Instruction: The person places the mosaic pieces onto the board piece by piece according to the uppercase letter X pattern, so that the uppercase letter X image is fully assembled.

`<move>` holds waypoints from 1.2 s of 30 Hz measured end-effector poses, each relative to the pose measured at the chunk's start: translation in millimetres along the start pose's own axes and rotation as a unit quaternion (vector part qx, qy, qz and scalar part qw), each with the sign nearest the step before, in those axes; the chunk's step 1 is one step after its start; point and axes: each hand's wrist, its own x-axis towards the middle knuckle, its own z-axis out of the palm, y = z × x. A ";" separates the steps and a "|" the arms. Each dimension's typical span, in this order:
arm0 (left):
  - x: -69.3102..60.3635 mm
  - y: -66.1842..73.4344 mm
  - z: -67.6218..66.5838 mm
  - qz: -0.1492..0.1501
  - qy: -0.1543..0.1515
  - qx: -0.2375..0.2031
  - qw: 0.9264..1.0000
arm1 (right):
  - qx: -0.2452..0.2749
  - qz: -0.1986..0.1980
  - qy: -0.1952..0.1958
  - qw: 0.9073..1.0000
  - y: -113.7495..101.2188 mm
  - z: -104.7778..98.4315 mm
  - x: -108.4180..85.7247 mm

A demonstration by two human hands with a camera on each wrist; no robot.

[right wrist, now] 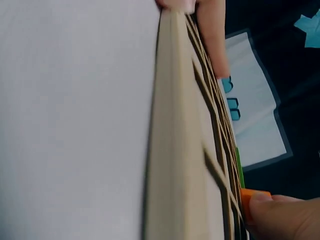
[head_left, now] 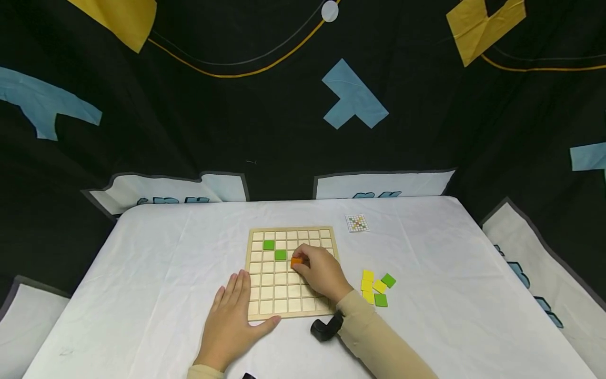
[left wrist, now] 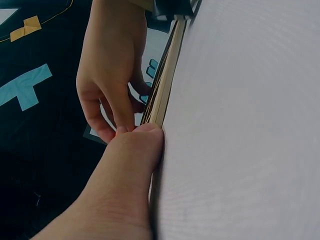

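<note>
Here's the orange tile (head_left: 296, 260), over the wooden board (head_left: 303, 315), pinched between the right hand's (head_left: 324, 271) thumb and fingers; can't tell if it's seated! Two green tiles (head_left: 269, 245) already sit in cells, stepping diagonally; yellow tiles (head_left: 368, 297) and more green ones lie loose to the right, unplaced. The right sleeve (head_left: 383, 342) slants in from near right; the left hand (head_left: 232, 321) spreads, fingers straight along the board's left edge, thumb at the near one.

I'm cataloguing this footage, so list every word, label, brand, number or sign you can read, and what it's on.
No text can be read.
Blue letter-like marks on white cloth patches: partly hidden, unreadable.
Small card: any print is too small to read.
Board, tiles: no writing seen.
</note>
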 end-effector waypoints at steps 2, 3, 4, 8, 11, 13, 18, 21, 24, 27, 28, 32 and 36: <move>-0.4 0.0 0.3 0.001 0.002 0.001 1.000 | -0.013 -0.001 0.003 1.000 -1.6 3.5 1.3; -0.5 0.0 0.4 0.001 0.002 0.001 1.000 | -0.019 -0.002 0.004 1.000 -2.2 4.8 1.7; -0.5 0.0 0.4 0.001 0.002 0.002 1.000 | -0.023 -0.003 0.006 1.000 -2.8 5.6 1.8; -0.2 0.3 -0.2 0.001 0.001 0.001 1.000 | -0.043 -0.008 0.012 0.999 -4.3 7.0 1.3; 0.2 0.8 -1.1 0.000 -0.001 -0.001 1.000 | -0.060 -0.014 0.011 0.998 -4.5 7.1 0.3; 0.3 1.0 -1.7 -0.001 -0.002 -0.003 1.000 | -0.067 -0.018 0.008 0.998 -4.6 6.9 0.0; 0.0 1.2 -2.4 -0.003 -0.005 -0.005 1.000 | -0.068 -0.021 0.006 0.997 -4.8 6.8 0.3; 0.0 0.9 -2.1 -0.003 -0.004 -0.005 1.000 | -0.070 -0.021 0.007 0.997 -4.6 7.6 0.2; 0.0 0.4 -1.3 -0.003 -0.004 -0.005 1.000 | -0.075 -0.025 0.011 0.997 -4.1 8.6 -0.3; 0.0 -0.1 -0.4 -0.003 -0.003 -0.003 1.000 | -0.080 -0.029 0.011 0.996 -3.9 8.8 -1.2; -0.1 -0.3 -0.1 -0.003 -0.003 -0.002 1.000 | -0.082 -0.030 0.010 0.996 -4.1 8.6 -1.7; -0.3 -0.5 0.6 -0.002 -0.002 0.000 1.000 | -0.086 -0.027 0.004 0.996 -4.5 7.2 -3.5; 0.0 -0.6 0.5 0.000 -0.001 0.002 1.000 | -0.079 -0.022 0.008 0.997 -4.3 6.8 -3.8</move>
